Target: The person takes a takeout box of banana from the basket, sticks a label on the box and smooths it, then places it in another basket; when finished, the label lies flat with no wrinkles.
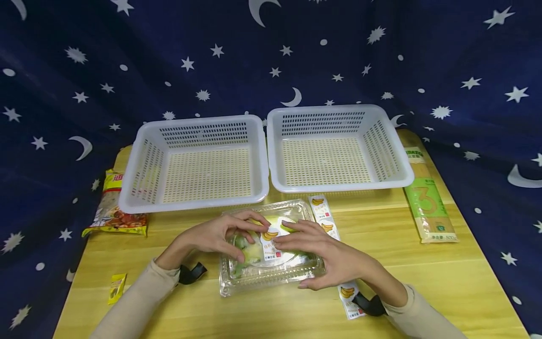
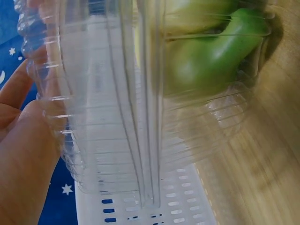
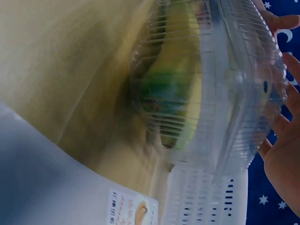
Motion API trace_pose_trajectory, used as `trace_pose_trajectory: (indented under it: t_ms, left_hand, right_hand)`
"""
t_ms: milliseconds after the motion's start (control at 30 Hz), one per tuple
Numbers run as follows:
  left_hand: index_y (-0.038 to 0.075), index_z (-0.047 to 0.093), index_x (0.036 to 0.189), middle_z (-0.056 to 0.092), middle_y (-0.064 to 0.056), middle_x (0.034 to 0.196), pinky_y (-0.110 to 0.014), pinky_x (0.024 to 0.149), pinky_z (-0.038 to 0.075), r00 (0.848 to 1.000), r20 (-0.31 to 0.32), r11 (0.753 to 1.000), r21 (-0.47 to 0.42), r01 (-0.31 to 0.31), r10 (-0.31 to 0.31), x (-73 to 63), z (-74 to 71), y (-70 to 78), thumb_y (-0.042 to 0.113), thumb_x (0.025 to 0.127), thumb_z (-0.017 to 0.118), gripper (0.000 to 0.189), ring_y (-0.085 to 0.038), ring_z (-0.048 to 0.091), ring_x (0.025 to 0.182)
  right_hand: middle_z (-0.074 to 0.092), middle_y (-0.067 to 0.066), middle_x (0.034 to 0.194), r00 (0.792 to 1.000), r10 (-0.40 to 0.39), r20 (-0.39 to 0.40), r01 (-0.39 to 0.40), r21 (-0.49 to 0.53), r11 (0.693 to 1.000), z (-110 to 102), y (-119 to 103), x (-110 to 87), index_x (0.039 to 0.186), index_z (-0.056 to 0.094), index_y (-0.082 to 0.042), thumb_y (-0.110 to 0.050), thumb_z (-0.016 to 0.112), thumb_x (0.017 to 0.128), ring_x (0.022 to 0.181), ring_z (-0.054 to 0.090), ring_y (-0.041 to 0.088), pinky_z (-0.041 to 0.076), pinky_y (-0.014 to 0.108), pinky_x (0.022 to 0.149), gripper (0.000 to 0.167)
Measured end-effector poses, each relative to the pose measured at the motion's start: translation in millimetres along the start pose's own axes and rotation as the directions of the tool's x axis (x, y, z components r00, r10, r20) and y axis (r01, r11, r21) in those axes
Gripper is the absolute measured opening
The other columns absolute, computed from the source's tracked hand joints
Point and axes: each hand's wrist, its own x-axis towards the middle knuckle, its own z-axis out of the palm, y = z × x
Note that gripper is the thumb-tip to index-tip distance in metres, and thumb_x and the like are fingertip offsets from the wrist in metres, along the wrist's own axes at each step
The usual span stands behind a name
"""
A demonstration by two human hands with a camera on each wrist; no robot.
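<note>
A clear plastic clamshell box (image 1: pixel 275 281) lies closed on the table, with green and yellow bananas (image 2: pixel 206 61) inside. On its lid is a white label (image 1: pixel 271 252) printed with bananas. My left hand (image 1: pixel 213 235) rests over the lid's left side, its fingertips near the label's top edge and its thumb on the plastic. From the right, my right hand (image 1: pixel 328 252) spreads its fingers onto the label's right part, thumb near the box's front right corner. A strip of matching banana labels (image 1: pixel 326 216) runs beside the box, partly hidden under the right hand.
Two white slotted baskets, a left one (image 1: pixel 195 206) and a right one (image 1: pixel 343 187), stand behind the box. A food bag (image 1: pixel 116 212) and a small yellow packet (image 1: pixel 117 288) lie at the left. A long green-and-tan package (image 1: pixel 429 202) lies at the right edge.
</note>
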Motion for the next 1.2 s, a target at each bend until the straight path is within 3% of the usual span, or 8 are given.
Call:
trace_pose_trajectory:
  t_ms: [133, 333, 600, 767, 900, 1067, 1200]
  left_hand:
    - [-0.006, 0.047, 0.141, 0.037, -0.019, 0.146, -0.043, 0.097, 0.052, 1.0, 0.008, 1.0, -0.001, 0.022, -0.022, 0.8, 0.1, 1.7, 0.022, 0.086, 0.076, 0.068, -0.029, 0.047, 0.13]
    - [-0.007, 0.044, 0.142, 0.037, -0.02, 0.146, -0.041, 0.098, 0.052, 0.999, 0.017, 0.999, 0.028, 0.046, -0.047, 0.8, -2.1, 6.0, 0.023, 0.086, 0.076, 0.072, -0.034, 0.048, 0.129]
    - [-0.008, 0.043, 0.142, 0.037, -0.025, 0.147, -0.043, 0.095, 0.053, 0.999, -0.02, 0.997, 0.069, -0.043, 0.044, 1.5, -7.0, 9.9, 0.006, 0.082, 0.077, 0.071, -0.044, 0.046, 0.128]
    - [-0.006, 0.036, 0.146, 0.04, -0.026, 0.147, -0.041, 0.099, 0.051, 0.998, 0.043, 0.999, 0.007, 0.044, -0.045, 3.8, -4.2, 7.6, 0.025, 0.086, 0.075, 0.078, -0.036, 0.049, 0.131]
    - [-0.002, 0.036, 0.148, 0.044, -0.023, 0.148, -0.037, 0.102, 0.05, 0.991, 0.032, 0.992, -0.001, 0.127, -0.127, 3.4, -1.6, 6.1, 0.036, 0.083, 0.076, 0.085, -0.034, 0.049, 0.132]
    - [-0.002, 0.037, 0.148, 0.042, -0.02, 0.15, -0.037, 0.103, 0.049, 0.992, 0.03, 0.992, -0.005, 0.125, -0.125, 3.3, -0.6, 5.4, 0.034, 0.084, 0.076, 0.083, -0.042, 0.047, 0.132]
    - [-0.004, 0.037, 0.147, 0.041, -0.024, 0.149, -0.038, 0.103, 0.049, 0.995, 0.04, 0.995, -0.005, 0.095, -0.095, 3.6, -0.2, 5.3, 0.029, 0.085, 0.076, 0.08, -0.039, 0.047, 0.132]
  right_hand:
    - [0.05, -0.004, 0.148, 1.0, -0.025, 0.013, 0.025, -0.001, 1.0, 3.2, 2.1, 1.1, 0.144, 0.048, -0.019, -0.046, 0.073, 0.085, 0.146, 0.03, 0.031, 0.009, 0.051, 0.12, 0.07]
    - [0.053, -0.005, 0.144, 0.999, -0.029, 0.03, 0.029, -0.002, 1.0, 5.7, 5.7, 2.2, 0.143, 0.05, -0.02, -0.046, 0.073, 0.085, 0.146, 0.032, 0.031, 0.015, 0.058, 0.116, 0.067]
    - [0.053, -0.005, 0.144, 0.999, -0.017, 0.051, 0.017, 0.0, 1.0, 5.9, 7.4, 2.0, 0.142, 0.05, -0.021, -0.046, 0.073, 0.085, 0.145, 0.034, 0.029, 0.019, 0.062, 0.112, 0.066]
    - [0.052, -0.005, 0.145, 0.998, -0.005, 0.064, 0.005, 0.002, 1.0, 6.1, 6.9, 1.9, 0.142, 0.05, -0.02, -0.047, 0.073, 0.086, 0.144, 0.034, 0.028, 0.019, 0.061, 0.112, 0.066]
    - [0.051, -0.006, 0.146, 0.997, 0.008, 0.072, -0.008, -0.002, 1.0, 6.9, 6.7, 1.3, 0.142, 0.05, -0.02, -0.044, 0.075, 0.083, 0.144, 0.035, 0.027, 0.019, 0.062, 0.112, 0.068]
    - [0.051, -0.006, 0.146, 0.997, 0.015, 0.073, -0.014, -0.015, 1.0, 7.7, 6.7, -0.1, 0.142, 0.049, -0.022, -0.043, 0.077, 0.082, 0.144, 0.036, 0.026, 0.018, 0.061, 0.112, 0.07]
    - [0.051, -0.006, 0.146, 0.997, 0.016, 0.075, -0.014, -0.022, 1.0, 8.4, 6.6, -1.2, 0.143, 0.049, -0.022, -0.044, 0.077, 0.082, 0.144, 0.036, 0.026, 0.018, 0.06, 0.113, 0.07]
